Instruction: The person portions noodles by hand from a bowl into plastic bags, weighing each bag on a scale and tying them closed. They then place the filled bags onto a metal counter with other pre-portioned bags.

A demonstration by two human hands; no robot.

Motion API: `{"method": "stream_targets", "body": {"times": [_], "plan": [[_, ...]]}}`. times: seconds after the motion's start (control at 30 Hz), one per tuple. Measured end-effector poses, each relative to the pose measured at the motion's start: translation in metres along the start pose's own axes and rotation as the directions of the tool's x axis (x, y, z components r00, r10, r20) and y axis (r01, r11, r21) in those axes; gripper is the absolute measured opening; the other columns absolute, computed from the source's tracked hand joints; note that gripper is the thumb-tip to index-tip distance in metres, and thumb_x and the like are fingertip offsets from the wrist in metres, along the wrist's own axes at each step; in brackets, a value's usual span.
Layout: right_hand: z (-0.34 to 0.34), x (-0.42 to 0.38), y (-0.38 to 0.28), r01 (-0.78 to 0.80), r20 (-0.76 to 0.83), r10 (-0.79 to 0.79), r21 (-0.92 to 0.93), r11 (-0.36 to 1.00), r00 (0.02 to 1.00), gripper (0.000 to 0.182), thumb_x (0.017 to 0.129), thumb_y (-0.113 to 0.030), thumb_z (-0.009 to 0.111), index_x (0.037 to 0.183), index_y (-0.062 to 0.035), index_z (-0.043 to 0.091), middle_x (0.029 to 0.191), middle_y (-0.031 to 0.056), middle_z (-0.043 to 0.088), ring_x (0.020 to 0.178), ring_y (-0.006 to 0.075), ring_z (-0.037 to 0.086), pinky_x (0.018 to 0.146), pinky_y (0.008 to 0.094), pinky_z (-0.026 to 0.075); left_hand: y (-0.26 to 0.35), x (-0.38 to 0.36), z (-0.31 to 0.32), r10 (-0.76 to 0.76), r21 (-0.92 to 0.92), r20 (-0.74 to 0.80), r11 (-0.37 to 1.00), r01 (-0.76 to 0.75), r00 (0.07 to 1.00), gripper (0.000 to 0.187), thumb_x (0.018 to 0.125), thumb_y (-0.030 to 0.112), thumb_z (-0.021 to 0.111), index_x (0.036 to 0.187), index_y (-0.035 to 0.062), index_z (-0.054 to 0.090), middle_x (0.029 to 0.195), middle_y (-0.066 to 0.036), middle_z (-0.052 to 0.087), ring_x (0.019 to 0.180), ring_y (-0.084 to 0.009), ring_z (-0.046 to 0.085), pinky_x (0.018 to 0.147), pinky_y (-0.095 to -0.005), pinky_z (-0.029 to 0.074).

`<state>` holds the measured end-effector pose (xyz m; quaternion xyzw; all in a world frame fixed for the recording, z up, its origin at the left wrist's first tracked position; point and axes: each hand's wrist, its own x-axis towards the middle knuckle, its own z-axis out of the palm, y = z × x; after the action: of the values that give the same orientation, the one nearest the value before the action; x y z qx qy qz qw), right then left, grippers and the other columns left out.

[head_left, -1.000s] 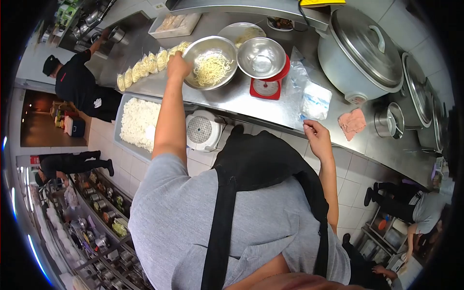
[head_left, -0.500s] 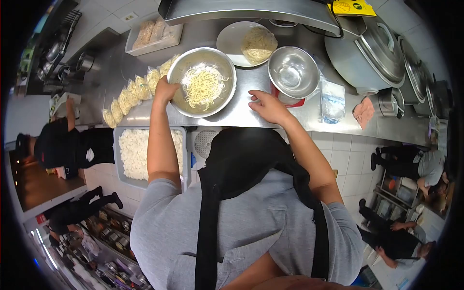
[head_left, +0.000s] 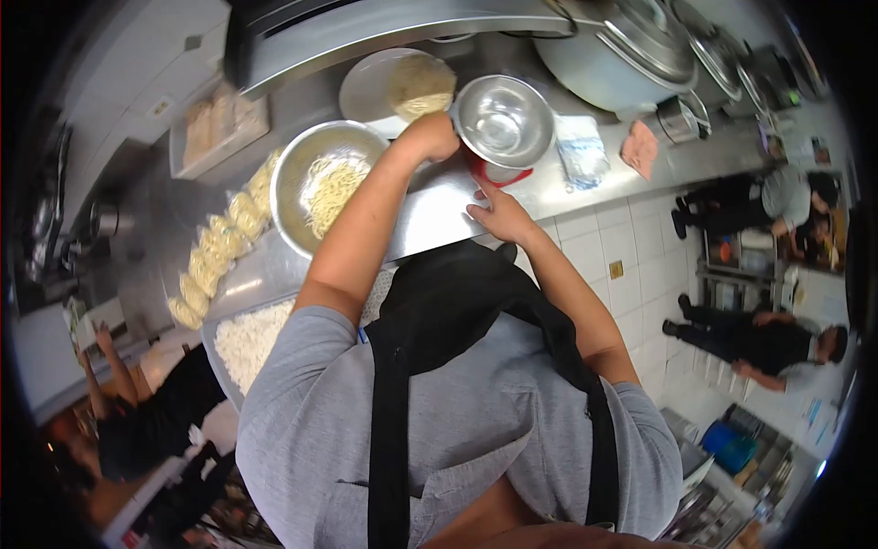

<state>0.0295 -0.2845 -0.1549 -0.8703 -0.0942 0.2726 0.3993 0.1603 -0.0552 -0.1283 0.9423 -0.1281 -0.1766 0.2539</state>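
My left hand [head_left: 432, 137] reaches across to the left rim of a small metal bowl [head_left: 505, 128], its curled fingers closed at the rim and partly hidden. The bowl sits over a red-based item [head_left: 512, 176], mostly covered by it. Just below, my right hand [head_left: 505, 218] is open at the counter's front edge, fingers apart, forefinger close to the red base. Under my left forearm, a larger metal bowl [head_left: 291, 174] holds loose noodles [head_left: 334, 190]. Behind my left hand, a white plate [head_left: 366, 87] carries a bag of noodles [head_left: 421, 84].
Bagged noodle portions [head_left: 219, 240] line the counter's left. A tub of white food [head_left: 247, 348] stands below. At right are a plastic packet [head_left: 583, 151], a pink cloth [head_left: 639, 149] and large lidded pots [head_left: 608, 69]. A shelf [head_left: 366, 32] overhangs the back. Other people stand on both sides.
My left hand has left the noodle bowl and crossed right to the small bowl's rim. My right hand stays near the red base. The whole view has turned and shifted.
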Motion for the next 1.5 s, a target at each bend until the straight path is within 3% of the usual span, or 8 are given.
{"method": "stream_targets", "body": {"times": [0.07,0.2,0.63,0.8,0.9,1.07,1.27,1.5], "plan": [[-0.007,-0.012,0.013,0.026,-0.053,-0.027,-0.005,1.000,0.998,0.085,0.099,-0.033,0.075,0.169,-0.0044,0.037,0.146,0.0312,0.065,0.132,0.0423,0.067,0.114,0.0448,0.050,0.011,0.006,0.043,0.411,-0.252,-0.505,0.770,-0.586,0.759,0.042,0.096,0.021,0.076,0.132,0.0012,0.073,0.108,-0.016,0.081,0.077,-0.0255,0.075,0.076,-0.0452,0.061],[-0.017,-0.041,0.036,-0.006,-0.022,0.008,0.090,0.996,1.000,0.087,0.100,-0.034,0.075,0.172,-0.0084,0.034,0.141,0.0293,0.069,0.110,0.0373,0.076,0.101,0.0427,0.057,0.063,-0.017,0.016,-0.046,-0.730,0.134,0.671,0.130,0.990,0.046,0.096,0.032,0.083,0.133,0.0045,0.075,0.112,-0.013,0.082,0.095,-0.0235,0.076,0.084,-0.0403,0.061],[-0.062,-0.049,0.094,-0.001,-0.079,0.013,0.153,0.988,0.997,0.073,0.101,-0.030,0.075,0.162,-0.0003,0.048,0.129,0.0232,0.075,0.106,0.0321,0.076,0.095,0.0406,0.059,0.064,0.030,0.012,-0.217,-0.310,-0.307,0.943,0.118,0.927,0.060,0.087,0.022,0.084,0.142,0.0021,0.068,0.138,-0.027,0.071,0.129,-0.0437,0.068,0.110,-0.0451,0.054],[-0.047,-0.054,0.119,-0.008,-0.012,0.012,0.306,0.952,1.000,0.062,0.102,-0.027,0.076,0.151,0.0054,0.059,0.124,0.0222,0.077,0.107,0.0285,0.076,0.095,0.0399,0.060,0.002,0.069,-0.045,-0.500,-0.095,-0.012,0.863,0.497,0.866,0.107,0.083,0.071,0.081,0.158,-0.0008,0.055,0.158,-0.037,0.052,0.149,-0.0459,0.052,0.126,-0.0538,0.038],[-0.032,-0.054,0.130,0.076,-0.085,-0.065,0.129,0.989,0.994,0.060,0.101,-0.029,0.077,0.145,0.0084,0.063,0.125,0.0206,0.078,0.108,0.0304,0.075,0.096,0.0437,0.060,-0.074,0.120,0.012,-0.232,-0.032,-0.182,0.973,0.231,0.955,0.116,0.079,0.086,0.077,0.150,-0.0046,0.062,0.157,-0.027,0.059,0.150,-0.0373,0.052,0.129,-0.0451,0.032],[-0.042,-0.061,0.115,0.073,-0.144,-0.052,0.146,0.987,0.988,0.059,0.102,-0.034,0.073,0.145,0.0045,0.063,0.114,0.0182,0.080,0.101,0.0287,0.078,0.090,0.0405,0.061,-0.083,0.127,-0.010,-0.486,-0.096,-0.505,0.853,0.513,0.713,0.101,0.070,0.055,0.093,0.154,0.0169,0.053,0.153,-0.022,0.063,0.139,-0.0433,0.062,0.117,-0.0541,0.052],[-0.067,-0.093,0.105,0.089,-0.094,-0.066,0.257,0.962,0.993,0.057,0.104,-0.033,0.072,0.147,0.0036,0.062,0.111,0.0123,0.081,0.099,0.0232,0.076,0.090,0.0374,0.059,-0.089,0.110,-0.031,-0.592,-0.840,-0.347,0.541,0.040,0.728,0.078,0.072,0.005,0.089,0.143,-0.0053,0.059,0.131,-0.024,0.072,0.111,-0.0372,0.074,0.086,-0.0477,0.064],[-0.064,-0.044,0.054,0.359,0.138,-0.408,0.283,0.890,0.903,0.078,0.102,-0.047,0.074,0.156,0.0035,0.052,0.130,0.0200,0.076,0.108,0.0263,0.075,0.093,0.0389,0.060,0.059,-0.043,-0.049,-0.395,-0.844,-0.445,0.487,-0.227,0.804,0.063,0.084,-0.002,0.080,0.142,-0.0060,0.057,0.128,-0.019,0.071,0.107,-0.0314,0.074,0.097,-0.0420,0.060]]}}
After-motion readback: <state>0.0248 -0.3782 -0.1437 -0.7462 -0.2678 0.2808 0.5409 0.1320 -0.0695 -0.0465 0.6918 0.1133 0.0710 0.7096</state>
